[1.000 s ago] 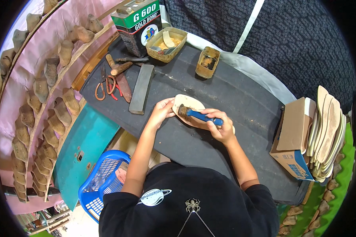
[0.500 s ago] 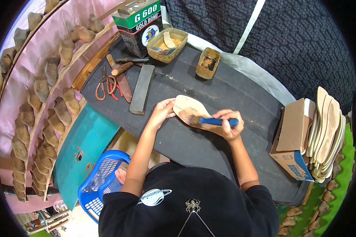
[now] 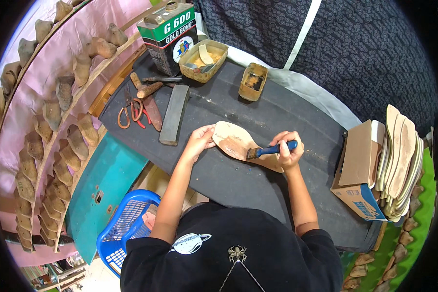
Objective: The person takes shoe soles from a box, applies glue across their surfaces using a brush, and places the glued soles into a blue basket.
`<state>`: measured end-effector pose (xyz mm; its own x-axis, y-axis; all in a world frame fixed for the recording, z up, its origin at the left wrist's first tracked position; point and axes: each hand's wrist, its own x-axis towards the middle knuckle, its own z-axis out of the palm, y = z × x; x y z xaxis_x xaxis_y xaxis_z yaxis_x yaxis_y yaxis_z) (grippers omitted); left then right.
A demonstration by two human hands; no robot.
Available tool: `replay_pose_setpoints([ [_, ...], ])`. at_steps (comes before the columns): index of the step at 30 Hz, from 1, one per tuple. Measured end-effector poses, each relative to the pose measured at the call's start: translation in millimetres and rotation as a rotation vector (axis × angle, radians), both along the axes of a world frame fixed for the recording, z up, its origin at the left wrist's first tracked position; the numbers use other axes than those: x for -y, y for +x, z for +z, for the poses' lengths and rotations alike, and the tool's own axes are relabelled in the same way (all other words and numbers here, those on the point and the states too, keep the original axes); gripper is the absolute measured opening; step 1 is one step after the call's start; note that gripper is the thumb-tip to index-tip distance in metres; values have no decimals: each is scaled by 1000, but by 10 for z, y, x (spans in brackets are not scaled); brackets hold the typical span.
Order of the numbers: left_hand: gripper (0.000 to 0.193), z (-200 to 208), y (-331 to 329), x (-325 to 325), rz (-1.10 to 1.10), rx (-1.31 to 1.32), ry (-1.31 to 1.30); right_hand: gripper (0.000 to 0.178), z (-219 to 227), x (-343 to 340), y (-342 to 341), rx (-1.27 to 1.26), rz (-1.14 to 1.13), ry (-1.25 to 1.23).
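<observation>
A pale shoe insole (image 3: 231, 134) lies slanted over the dark table, its wide end up and to the left. My left hand (image 3: 200, 139) grips that wide end by its left edge. In my right hand (image 3: 288, 148) is a brush with a blue handle (image 3: 267, 150), its bristles touching the insole near the middle. A wet brownish patch spreads over the insole to the left of the bristles. The narrow end reaches down to the right, below my right hand.
A grey sharpening stone (image 3: 174, 115), scissors (image 3: 124, 111) and a hammer (image 3: 145, 87) lie at the left. Behind stand a green-and-black can (image 3: 168, 41), a glue tub (image 3: 203, 61) and a smaller tub (image 3: 252, 82). At right, a cardboard box (image 3: 353, 168) leans by stacked insoles (image 3: 398, 151).
The brush has slid right and down along the insole, from the wide part toward the middle. The brownish patch shows more fully. My left hand keeps its hold.
</observation>
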<state>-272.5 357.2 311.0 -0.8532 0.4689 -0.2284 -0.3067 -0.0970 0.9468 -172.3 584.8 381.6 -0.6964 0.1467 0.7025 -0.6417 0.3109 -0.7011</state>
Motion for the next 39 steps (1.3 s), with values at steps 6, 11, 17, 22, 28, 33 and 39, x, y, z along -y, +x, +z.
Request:
replay_pose_setpoints([
  [6,33,-1,-8,-29,-21,4,34,12,-70,201,-113,81,159,80],
  [11,31,32,13,-14,-18,6,37,10,-72,44,-6,92,105,72],
  [17,32,63,-10,-55,7,3,5,14,109,-201,-24,111,-14,-67],
  [22,33,83,-103,-185,28,-9,19,11,216,-302,-416,-12,77,-437],
  [28,32,109,-193,-355,69,-21,59,16,281,-320,-965,-52,-82,-481],
  [33,29,23,-140,-405,131,-4,49,15,99,-369,-1350,60,-171,-198],
  [39,30,28,-83,-354,184,-7,34,18,56,-354,-1458,163,-197,123],
])
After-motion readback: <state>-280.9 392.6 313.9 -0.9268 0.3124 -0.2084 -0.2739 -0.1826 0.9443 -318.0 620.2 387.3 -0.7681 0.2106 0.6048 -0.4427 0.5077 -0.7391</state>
